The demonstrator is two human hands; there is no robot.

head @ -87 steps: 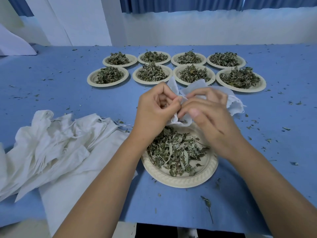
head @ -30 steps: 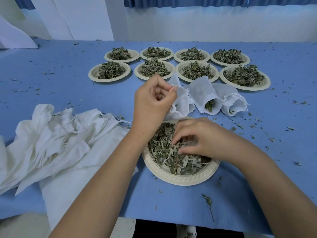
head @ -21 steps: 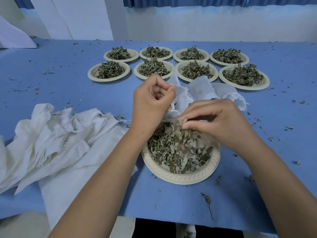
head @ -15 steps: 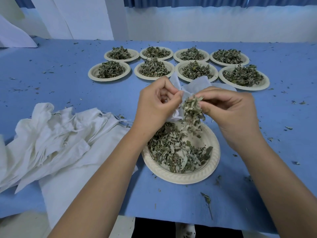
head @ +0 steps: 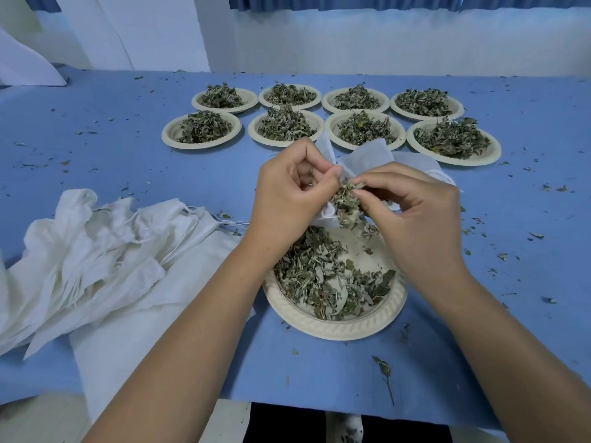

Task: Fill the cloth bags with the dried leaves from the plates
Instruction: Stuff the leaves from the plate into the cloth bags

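Note:
A cream paper plate (head: pixel 339 327) lies near the table's front edge with dried leaves (head: pixel 316 276) heaped on its left side. Just above it my left hand (head: pixel 287 199) pinches the rim of a small white cloth bag (head: pixel 367 155), which stretches away behind both hands. My right hand (head: pixel 412 212) grips a clump of dried leaves (head: pixel 347 203) at the bag's mouth, and a few bits hang below it over the plate. The bag's opening is mostly hidden by my fingers.
Several more plates of dried leaves (head: pixel 364 129) stand in two rows at the back of the blue table (head: pixel 96 155). A pile of empty white cloth bags (head: pixel 96 257) lies at the left. Leaf crumbs are scattered over the table.
My right hand dipped into the front plate, lifted a clump of leaves and brought it to the bag's mouth. My left hand kept its hold on the bag.

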